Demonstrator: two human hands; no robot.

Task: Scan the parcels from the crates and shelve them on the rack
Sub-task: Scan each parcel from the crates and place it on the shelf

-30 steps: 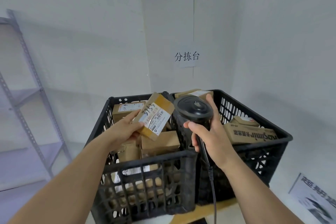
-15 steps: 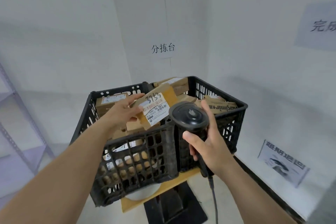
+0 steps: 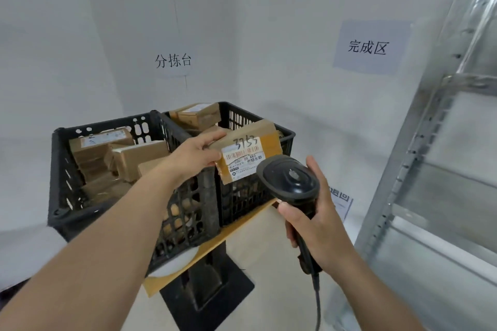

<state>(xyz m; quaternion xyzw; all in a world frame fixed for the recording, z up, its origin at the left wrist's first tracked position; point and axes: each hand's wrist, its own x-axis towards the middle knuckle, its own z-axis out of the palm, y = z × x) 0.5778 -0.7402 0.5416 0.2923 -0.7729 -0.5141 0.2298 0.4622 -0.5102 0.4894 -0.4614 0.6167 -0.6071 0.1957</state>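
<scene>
Parcel [image 3: 248, 154], a small brown box with a white label marked 3753, is held above the right-hand black crate [image 3: 285, 135], label facing the camera. Left hand [image 3: 197, 154] grips its left end, thumb on the label side and fingers behind. Right hand [image 3: 313, 226] is wrapped round the handle of a black barcode scanner [image 3: 289, 181] just below-right of the parcel. Metal rack [image 3: 435, 169] stands right of the crate.

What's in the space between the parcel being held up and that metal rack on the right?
In the head view, only the right hand gripping the black scanner lies between the parcel and the rack; behind them show bare wall and floor.
</scene>
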